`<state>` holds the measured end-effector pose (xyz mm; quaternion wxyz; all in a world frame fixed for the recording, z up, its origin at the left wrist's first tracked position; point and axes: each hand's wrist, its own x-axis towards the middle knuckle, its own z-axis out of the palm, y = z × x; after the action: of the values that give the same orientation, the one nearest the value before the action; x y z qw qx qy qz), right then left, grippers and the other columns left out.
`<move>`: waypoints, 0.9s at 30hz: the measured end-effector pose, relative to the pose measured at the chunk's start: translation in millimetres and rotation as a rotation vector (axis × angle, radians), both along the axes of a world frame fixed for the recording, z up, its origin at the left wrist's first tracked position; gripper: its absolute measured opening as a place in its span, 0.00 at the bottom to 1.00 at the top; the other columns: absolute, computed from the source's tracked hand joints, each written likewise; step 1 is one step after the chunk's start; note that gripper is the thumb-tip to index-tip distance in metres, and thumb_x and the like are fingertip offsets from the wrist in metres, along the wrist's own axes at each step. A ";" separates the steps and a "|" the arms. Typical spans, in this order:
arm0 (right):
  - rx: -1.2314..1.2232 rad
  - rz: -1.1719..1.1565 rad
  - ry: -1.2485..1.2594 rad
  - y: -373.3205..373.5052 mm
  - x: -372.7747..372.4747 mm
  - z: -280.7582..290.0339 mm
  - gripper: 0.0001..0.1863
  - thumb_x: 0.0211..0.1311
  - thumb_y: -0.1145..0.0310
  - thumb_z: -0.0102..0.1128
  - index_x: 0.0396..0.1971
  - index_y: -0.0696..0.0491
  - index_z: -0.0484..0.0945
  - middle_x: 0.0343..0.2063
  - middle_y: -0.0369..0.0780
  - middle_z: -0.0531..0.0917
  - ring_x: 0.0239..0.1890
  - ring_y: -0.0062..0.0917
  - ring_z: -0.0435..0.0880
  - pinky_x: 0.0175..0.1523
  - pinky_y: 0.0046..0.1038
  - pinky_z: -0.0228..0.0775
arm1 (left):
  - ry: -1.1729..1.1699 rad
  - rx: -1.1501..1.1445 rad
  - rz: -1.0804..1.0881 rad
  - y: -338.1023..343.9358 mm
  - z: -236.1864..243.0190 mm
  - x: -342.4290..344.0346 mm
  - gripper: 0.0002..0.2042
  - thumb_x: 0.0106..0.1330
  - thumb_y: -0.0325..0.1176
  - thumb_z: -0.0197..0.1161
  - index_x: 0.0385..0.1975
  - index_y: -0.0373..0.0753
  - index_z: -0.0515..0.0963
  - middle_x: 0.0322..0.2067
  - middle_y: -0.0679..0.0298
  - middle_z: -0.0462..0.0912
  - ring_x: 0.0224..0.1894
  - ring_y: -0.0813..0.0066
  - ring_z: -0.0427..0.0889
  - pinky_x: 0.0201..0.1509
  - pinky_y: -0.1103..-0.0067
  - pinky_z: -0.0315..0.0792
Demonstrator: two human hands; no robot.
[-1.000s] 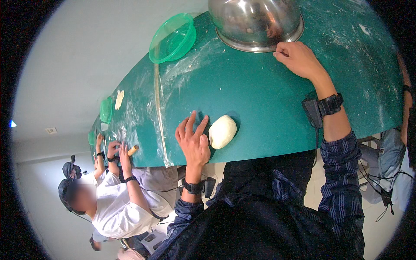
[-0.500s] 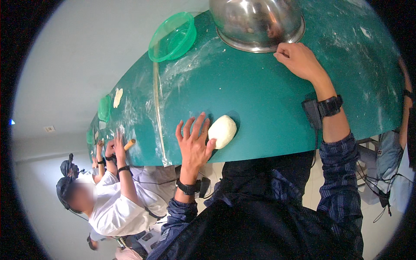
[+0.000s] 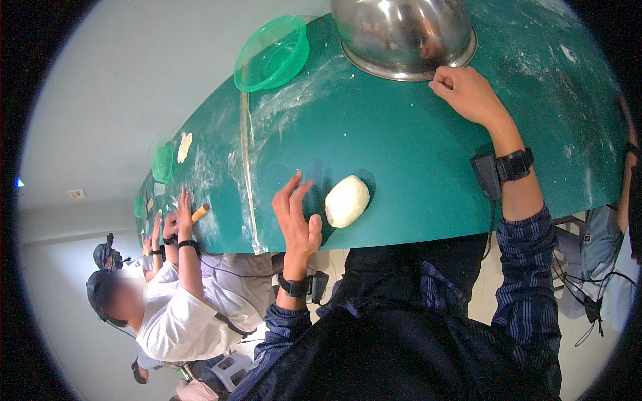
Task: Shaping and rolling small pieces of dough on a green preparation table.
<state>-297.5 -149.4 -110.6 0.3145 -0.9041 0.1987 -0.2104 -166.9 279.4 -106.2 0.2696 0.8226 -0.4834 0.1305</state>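
Drawn off the pale dough (image 3: 347,202) since the earlier frame, the left hand (image 3: 297,226) is spread and empty, its thumb just beside the lump, which sits on the green table (image 3: 408,160) close to the person's edge. The right hand (image 3: 468,93) is loosely curled by the rim of the steel bowl (image 3: 408,37); whether it grips anything, I cannot tell. A careless sideways push could roll the rounded dough off that near edge, and a jerk of the right arm could knock the bowl.
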 end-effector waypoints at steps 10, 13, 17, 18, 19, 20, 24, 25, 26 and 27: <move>-0.012 -0.004 0.023 -0.8 -0.5 2.5 0.17 0.72 0.57 0.64 0.33 0.58 0.82 0.20 0.44 0.79 0.24 0.34 0.78 0.35 0.39 0.67 | 0.096 0.095 -0.229 1.8 5.6 5.7 0.30 0.73 0.61 0.52 0.55 0.40 0.85 0.66 0.50 0.78 0.64 0.48 0.75 0.67 0.59 0.67; -0.002 -0.006 -0.001 -0.4 -0.6 0.8 0.16 0.72 0.57 0.64 0.33 0.57 0.82 0.20 0.44 0.79 0.23 0.34 0.76 0.34 0.39 0.66 | 0.351 -0.110 -0.141 5.1 -2.3 11.2 0.36 0.75 0.64 0.48 0.62 0.37 0.81 0.66 0.50 0.77 0.65 0.52 0.76 0.67 0.61 0.68; -0.016 0.013 -0.007 -1.7 1.3 -1.7 0.17 0.72 0.58 0.64 0.33 0.58 0.82 0.20 0.44 0.79 0.23 0.34 0.75 0.33 0.39 0.65 | 0.580 -0.289 0.005 6.1 -9.6 17.8 0.44 0.74 0.72 0.44 0.71 0.36 0.73 0.68 0.54 0.76 0.66 0.60 0.74 0.69 0.65 0.67; -0.014 0.026 -0.012 -2.2 1.3 -1.5 0.17 0.72 0.58 0.64 0.33 0.58 0.82 0.20 0.44 0.79 0.23 0.34 0.75 0.33 0.39 0.66 | 0.557 -0.294 -0.006 6.2 -8.7 18.3 0.40 0.76 0.67 0.45 0.71 0.35 0.73 0.67 0.54 0.77 0.65 0.60 0.75 0.67 0.65 0.68; -0.014 0.031 -0.012 -2.2 1.3 -1.2 0.17 0.72 0.58 0.64 0.33 0.58 0.82 0.20 0.44 0.79 0.23 0.34 0.75 0.33 0.39 0.66 | 0.535 -0.300 -0.017 6.8 -8.2 18.9 0.37 0.78 0.61 0.46 0.71 0.35 0.73 0.66 0.53 0.77 0.64 0.60 0.76 0.66 0.65 0.70; -0.007 0.026 0.001 -2.1 1.1 -1.0 0.17 0.72 0.58 0.64 0.34 0.58 0.82 0.20 0.44 0.79 0.23 0.33 0.75 0.33 0.39 0.65 | 0.533 -0.301 -0.012 8.3 -8.7 19.7 0.37 0.78 0.61 0.46 0.71 0.35 0.73 0.66 0.53 0.77 0.64 0.60 0.76 0.66 0.65 0.70; -0.027 0.047 -0.034 -6.9 3.1 -8.3 0.17 0.73 0.58 0.64 0.35 0.58 0.82 0.20 0.45 0.77 0.24 0.32 0.74 0.34 0.38 0.65 | 0.594 -0.405 0.075 5.6 -16.6 21.2 0.20 0.78 0.35 0.60 0.65 0.34 0.76 0.62 0.56 0.79 0.61 0.67 0.78 0.65 0.71 0.71; -0.027 0.051 -0.034 -6.2 3.8 -8.8 0.17 0.73 0.58 0.64 0.35 0.58 0.82 0.20 0.45 0.77 0.24 0.32 0.74 0.34 0.38 0.65 | 0.568 -0.463 0.095 4.5 -19.3 20.5 0.16 0.75 0.25 0.64 0.61 0.34 0.79 0.59 0.57 0.81 0.59 0.69 0.79 0.64 0.73 0.72; -0.015 0.040 -0.020 -5.7 3.6 -8.5 0.16 0.73 0.58 0.63 0.35 0.58 0.82 0.20 0.44 0.77 0.24 0.31 0.74 0.34 0.37 0.65 | 0.568 -0.463 0.098 8.6 -22.6 23.0 0.16 0.75 0.25 0.64 0.61 0.34 0.79 0.59 0.57 0.81 0.59 0.69 0.79 0.64 0.73 0.72; -0.004 0.030 -0.006 -5.1 3.9 -6.7 0.16 0.73 0.58 0.63 0.35 0.58 0.82 0.20 0.44 0.77 0.25 0.31 0.74 0.34 0.37 0.65 | 0.526 -0.452 0.106 12.4 -23.8 26.3 0.12 0.73 0.22 0.66 0.55 0.33 0.81 0.54 0.59 0.82 0.56 0.71 0.80 0.62 0.75 0.72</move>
<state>-293.6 -154.5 -117.3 0.3167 -0.9068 0.1836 -0.2089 -140.6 291.8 -130.1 0.5532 0.7714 -0.3129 0.0318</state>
